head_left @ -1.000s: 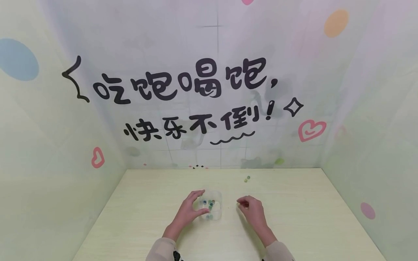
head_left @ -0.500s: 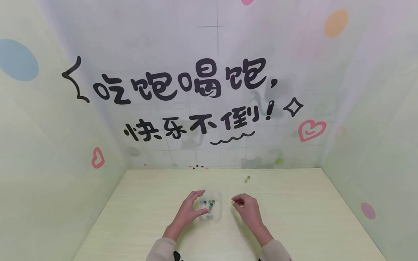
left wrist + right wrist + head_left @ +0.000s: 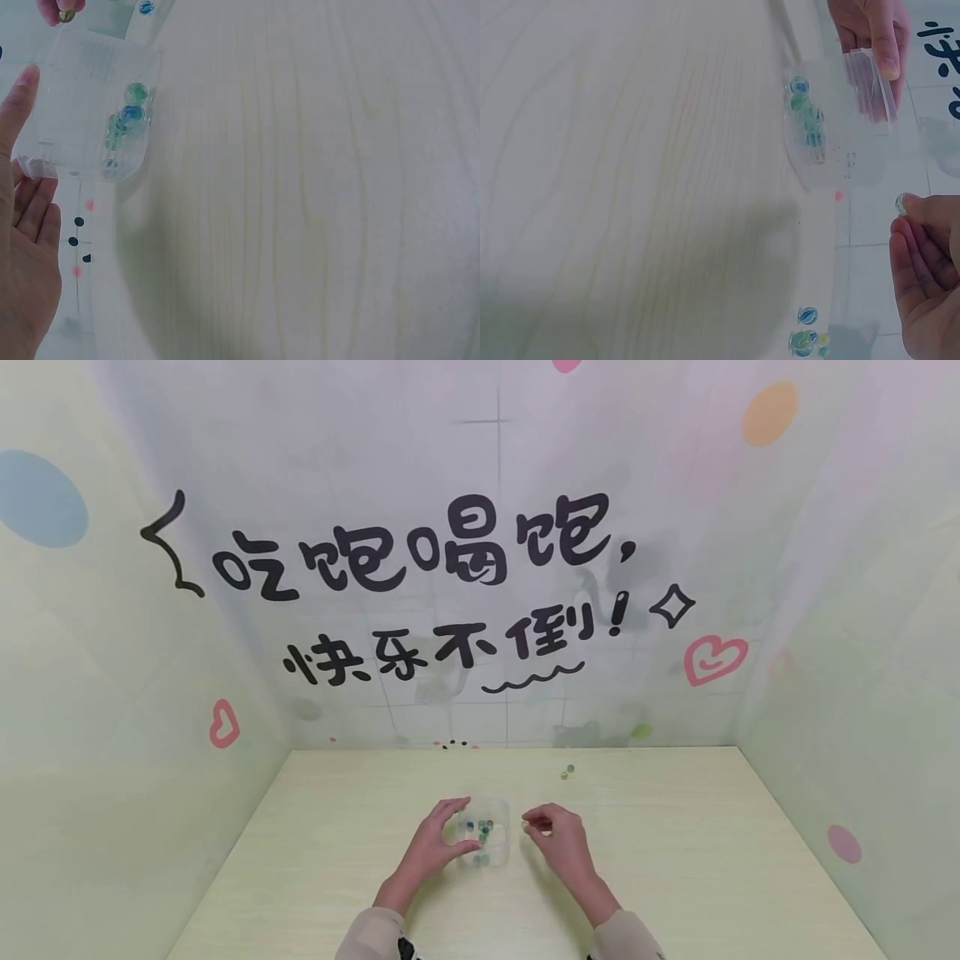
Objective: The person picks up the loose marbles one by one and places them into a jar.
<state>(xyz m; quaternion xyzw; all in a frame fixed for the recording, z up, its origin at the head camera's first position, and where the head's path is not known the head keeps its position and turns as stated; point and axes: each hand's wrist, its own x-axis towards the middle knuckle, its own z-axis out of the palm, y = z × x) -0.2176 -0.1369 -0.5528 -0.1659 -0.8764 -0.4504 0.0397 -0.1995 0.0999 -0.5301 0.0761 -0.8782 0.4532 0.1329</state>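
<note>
A clear plastic container [image 3: 501, 852] stands on the table, several green and blue glass marbles [image 3: 132, 112] lying at its bottom. My left hand [image 3: 433, 843] grips it at its left side, thumb at the near side and fingers at the far side. Just right of the container, my right hand [image 3: 562, 839] pinches a single glass marble [image 3: 902, 203] between thumb and fingertips. That marble [image 3: 67, 15] shows at the top of the left wrist view, near the container's rim. The remaining fingers of the right hand are curled in under it.
Farther back on the pale wooden table [image 3: 660, 860], to the right, lie loose marbles [image 3: 567, 772]. The right wrist view shows these marbles [image 3: 808, 315] near its bottom edge. A printed backdrop [image 3: 390, 710] rises behind the table and at both sides.
My right hand has moved left with the pinched marble and is now close to the container. The left hand and the container have stayed in place.
</note>
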